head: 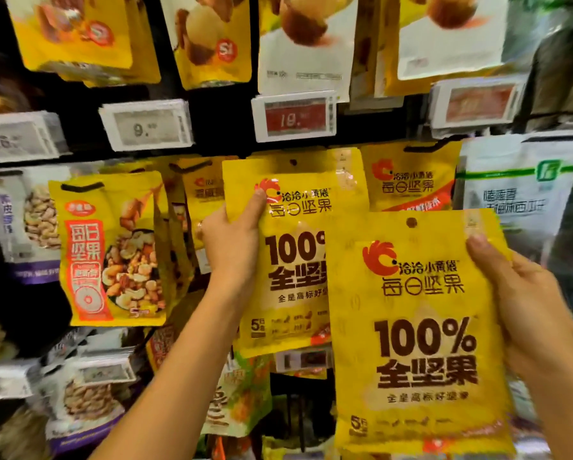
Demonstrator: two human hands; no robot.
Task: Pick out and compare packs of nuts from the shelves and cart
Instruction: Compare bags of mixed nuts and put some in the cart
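Head view, two observers.

A: Left hand (pixel 232 240) is gripping the left pack (pixel 295 260) by its left edge, thumb lying across the front beside the red logo, fingers curling behind. Pack is sitting up against the shelf (pixel 225 134). Cannot tell whether its hang hole is on a peg.

B: Right hand (pixel 524 303) is gripping the right pack (pixel 417 343) by its right edge, thumb on the front near the top corner. That pack is hanging nearer the camera, overlapping the left pack's lower right corner.

A: Material is reading as glossy yellow film. Shape is a flat pouch with a sealed rim and a punched hole at top centre. Both are printed alike.

B: Judging handling: light, since one edge grip is carrying each. Soft rather than stiff. Film is probably slippery, so the side seam is looking like the best hold, being flat and firm with no nuts under it.

A: Agreeing. Squeezing the middle is risking crushed contents. Neighbours: mixed-nut pack (pixel 112 250) hanging left, white pack (pixel 517 207) right, price tags (pixel 293 116) above, blurred.
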